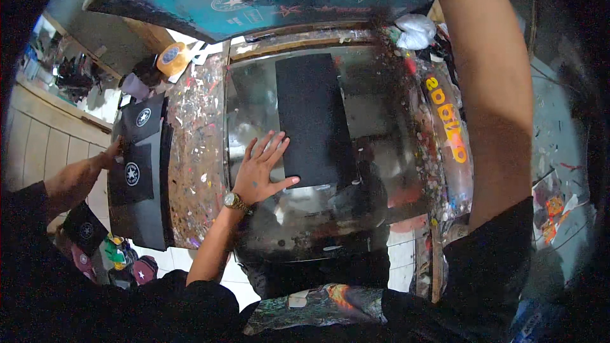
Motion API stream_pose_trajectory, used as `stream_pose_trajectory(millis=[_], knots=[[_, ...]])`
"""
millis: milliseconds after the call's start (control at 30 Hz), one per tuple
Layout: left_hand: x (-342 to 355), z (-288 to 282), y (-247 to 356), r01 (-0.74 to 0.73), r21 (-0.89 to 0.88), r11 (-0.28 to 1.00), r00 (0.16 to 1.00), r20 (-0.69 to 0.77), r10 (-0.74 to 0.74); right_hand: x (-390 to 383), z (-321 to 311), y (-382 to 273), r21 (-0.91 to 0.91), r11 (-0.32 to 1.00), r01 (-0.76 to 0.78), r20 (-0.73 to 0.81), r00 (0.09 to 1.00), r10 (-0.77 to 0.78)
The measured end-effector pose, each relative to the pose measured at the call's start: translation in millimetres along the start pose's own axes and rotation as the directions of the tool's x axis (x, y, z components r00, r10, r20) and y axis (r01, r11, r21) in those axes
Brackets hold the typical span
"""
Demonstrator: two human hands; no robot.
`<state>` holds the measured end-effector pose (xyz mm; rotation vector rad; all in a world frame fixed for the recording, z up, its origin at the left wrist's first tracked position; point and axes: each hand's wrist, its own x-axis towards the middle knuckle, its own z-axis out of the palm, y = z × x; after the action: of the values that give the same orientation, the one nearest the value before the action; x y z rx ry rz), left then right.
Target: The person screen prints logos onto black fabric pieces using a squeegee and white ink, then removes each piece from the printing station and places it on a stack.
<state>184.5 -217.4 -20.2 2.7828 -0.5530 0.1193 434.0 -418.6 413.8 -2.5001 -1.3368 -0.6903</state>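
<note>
Spreading its fingers wide and flat, the left hand (264,168) is resting from the glass plate (251,101) onto the edge of a black cloth piece (311,114), not curling around anything. Its fingertips are touching the cloth's left edge, and its thumb is touching near the bottom left corner. A gold watch (233,200) is circling the wrist. The right arm (489,82) is stretching up along the right side, but the right hand is sitting outside the view, so I cannot tell what its grip is doing.

The black cloth piece is lying long-ways on the glass, with its top end near the wooden bar (305,43) at the back. Glass is showing on both sides of it, giving room to slide left or right. More glass is showing below its bottom edge. The right part of the glass is looking dim, so the cloth's right edge is perhaps blending into shadow.

Above the bar, a blue-green screen (254,9) is hanging over the back. A paint-spotted board (194,171) is running down the left side. Past it, another person's hand (114,152) is touching a stack of black sheets (143,219) with white star marks. A white plastic bag (416,32) is sitting by the back right corner.
</note>
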Motion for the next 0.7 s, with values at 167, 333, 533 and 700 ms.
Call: stream_pose_trajectory(millis=[167,333,533,700], knots=[[-1,-18,3,0.017,-0.215,0.977,1.0,-0.016,-0.021,-9,5,-13,-0.082,0.996,-0.032,-0.016,0.999,0.03],[-13,-127,83,-0.027,0.14,0.99,0.704,-0.7,0.118,-128,38,-83,0.166,0.975,-0.15,0.113,0.985,0.133],[-65,-140,81,0.084,0.014,0.996,0.903,-0.424,-0.07,-301,137,-166,-0.041,0.998,0.045,-0.074,0.996,-0.048],[-97,-37,70,0.115,-0.088,0.989,0.867,-0.478,-0.143,-308,208,-154,0.11,0.99,-0.087,0.124,0.99,0.073]])
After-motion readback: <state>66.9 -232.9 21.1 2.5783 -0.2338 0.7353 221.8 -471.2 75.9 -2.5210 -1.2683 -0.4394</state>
